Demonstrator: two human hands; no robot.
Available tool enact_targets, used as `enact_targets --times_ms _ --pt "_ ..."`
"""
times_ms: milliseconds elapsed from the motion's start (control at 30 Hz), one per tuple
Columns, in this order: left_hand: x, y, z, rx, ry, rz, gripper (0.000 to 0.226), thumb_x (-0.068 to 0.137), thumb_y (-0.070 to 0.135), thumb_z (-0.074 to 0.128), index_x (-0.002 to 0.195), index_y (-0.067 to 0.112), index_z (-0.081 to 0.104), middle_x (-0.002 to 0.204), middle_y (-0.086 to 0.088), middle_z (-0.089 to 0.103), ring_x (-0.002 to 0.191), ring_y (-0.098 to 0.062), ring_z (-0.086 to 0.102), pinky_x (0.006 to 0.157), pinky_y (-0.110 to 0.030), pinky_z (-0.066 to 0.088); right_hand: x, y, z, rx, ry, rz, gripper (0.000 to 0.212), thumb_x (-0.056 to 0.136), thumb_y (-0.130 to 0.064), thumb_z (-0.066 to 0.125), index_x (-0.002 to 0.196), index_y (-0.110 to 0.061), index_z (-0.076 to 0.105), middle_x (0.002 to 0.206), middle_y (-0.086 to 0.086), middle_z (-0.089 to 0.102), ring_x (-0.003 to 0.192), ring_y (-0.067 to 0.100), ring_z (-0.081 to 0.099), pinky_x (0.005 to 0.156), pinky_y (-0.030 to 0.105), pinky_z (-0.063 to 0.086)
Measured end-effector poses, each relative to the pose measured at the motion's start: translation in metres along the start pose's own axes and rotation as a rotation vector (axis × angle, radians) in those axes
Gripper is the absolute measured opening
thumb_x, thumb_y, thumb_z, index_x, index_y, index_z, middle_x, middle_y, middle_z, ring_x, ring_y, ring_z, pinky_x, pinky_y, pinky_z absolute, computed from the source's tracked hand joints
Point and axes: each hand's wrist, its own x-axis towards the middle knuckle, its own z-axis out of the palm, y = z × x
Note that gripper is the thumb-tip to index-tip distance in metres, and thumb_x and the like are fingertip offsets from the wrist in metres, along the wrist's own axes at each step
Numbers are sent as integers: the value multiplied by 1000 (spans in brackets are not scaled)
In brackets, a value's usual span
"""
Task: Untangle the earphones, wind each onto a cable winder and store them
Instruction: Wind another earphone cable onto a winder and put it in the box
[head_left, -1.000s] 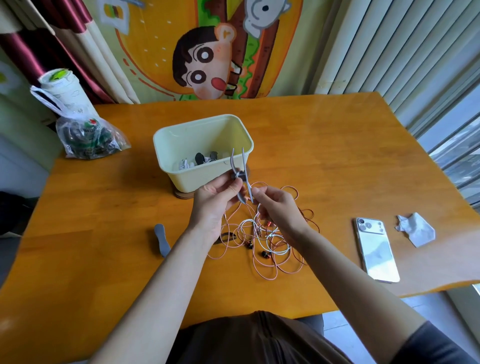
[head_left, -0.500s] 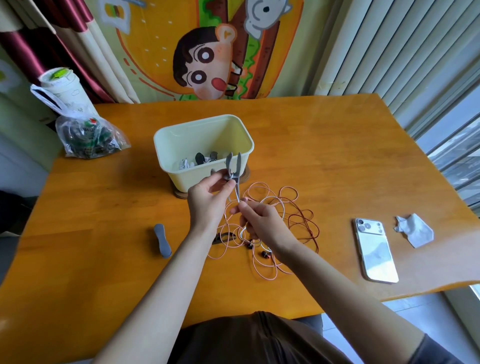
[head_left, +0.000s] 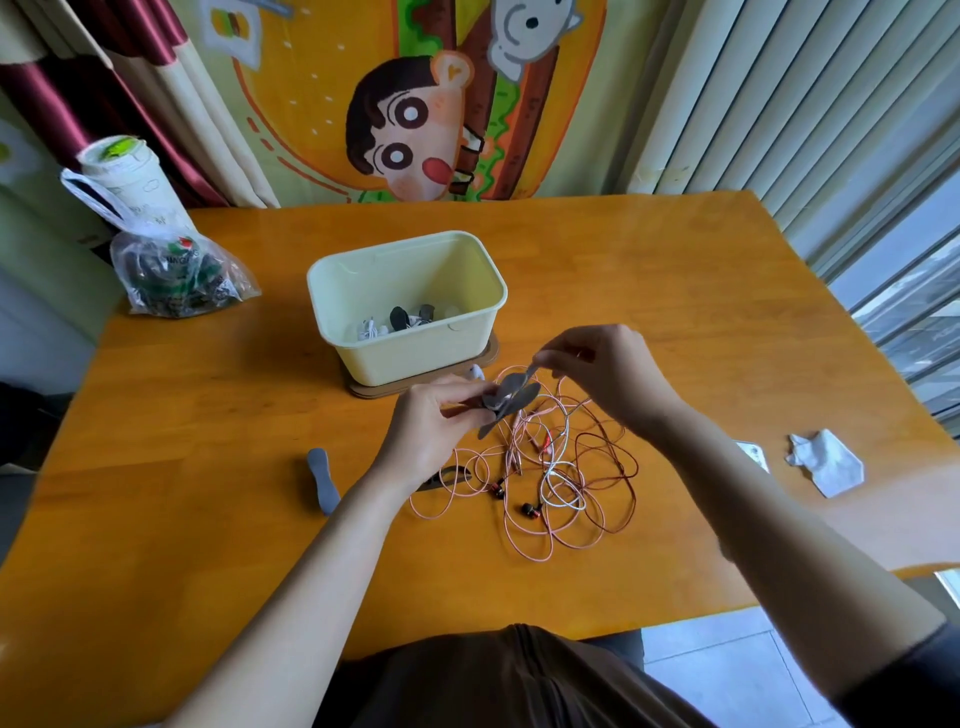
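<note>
A flat grey cable winder is held just in front of the pale yellow plastic tub, lifted off the surface, with its flaps spread apart. Its lower part is grasped by the left grip, a bare hand whose thumb and fingers are curled round it. Its upper tip is pinched between thumb and forefinger of the right grip, a bare hand placed in front of the tub's right corner. Whether any cable is laid on the held winder cannot be told.

Below both hands, in front of the tub, a loose tangle of pink, white and dark red earphone cables is spread on the orange wooden desk. Two black-and-red earbuds are seen on the side of the tangle away from the tub.

A spare grey winder is laid flat in front of the tub and to its left, well apart from the tangle. At the bottom of the tub, white earphones on dark winders are stored. The tub is set on a thin brown wooden board, and a small white earbud is seen just beside the board's front edge.

To the left of the tub a clear plastic bag with dark contents is placed, with a white paper cup behind it. Far to the right of the tub and nearer the person, a crumpled white tissue is found, and a white phone is mostly hidden behind the right forearm
</note>
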Motion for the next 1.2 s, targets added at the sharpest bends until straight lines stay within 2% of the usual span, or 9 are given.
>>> enact_targets --times_ms 133,267,500,600,733,833,967,1100,1200 --pt "-4 21 3 -356 -56 14 28 77 -4 67 96 16 74 99 -5 73 95 -15 67 84 -29 54 1 8 3 153 25 33 26 84 -31 66 83 -6 72 66 4 64 61 23 56 58 34 46" --pt "-4 40 6 -664 -50 -38 30 73 7 61 85 30 78 85 6 74 78 -11 67 77 -27 55 -7 5 19 416 -4 120 30 90 -28 58 67 -10 64 53 0 41 54 18 31 49 27 24" --pt "14 45 6 -986 262 -174 25 85 3 56 98 17 71 94 5 74 90 -14 69 88 -34 56 -19 -7 58 396 -30 112 27 98 -27 48 85 -22 70 56 -11 51 49 2 38 50 18 31" --pt "16 35 6 -883 410 -205 26 90 -2 56 110 13 65 96 7 73 93 -11 69 87 -31 56 -23 -12 66 292 -64 84 25 99 -26 46 90 -22 69 63 -7 51 47 2 40 50 16 31" --pt "15 14 -4 -207 525 -73 29 84 -1 67 111 11 69 97 -1 70 84 7 65 73 -10 49 -30 -19 59 168 -123 -9 26 99 -24 46 93 -15 70 54 -9 45 43 7 36 45 19 29" --pt "15 -1 -13 83 474 -12 31 80 -3 70 110 5 71 95 -1 67 83 -5 66 72 -7 48 -27 -22 40 129 -180 -31 26 98 -26 48 91 -17 71 44 -9 39 41 9 33 43 17 25" --pt "11 -11 -19 139 275 -8 36 77 -4 72 112 6 69 96 5 65 92 -19 65 79 -11 49 -9 -22 8 51 -162 -56 25 96 -30 53 85 -19 72 43 -11 45 41 8 34 42 16 26" --pt "5 -3 -14 13 76 39 42 80 -1 70 99 37 67 96 8 67 96 -16 64 87 -26 51 6 -15 -11 26 -65 -65 21 93 -29 57 86 -18 74 47 -13 49 45 5 36 43 17 25" --pt "4 1 -12 -105 80 -5 38 82 1 69 97 36 69 94 6 68 90 -5 64 83 -22 50 12 -9 -17 14 -20 -67 20 92 -32 58 82 -23 73 61 6 60 55 16 41 50 30 31"
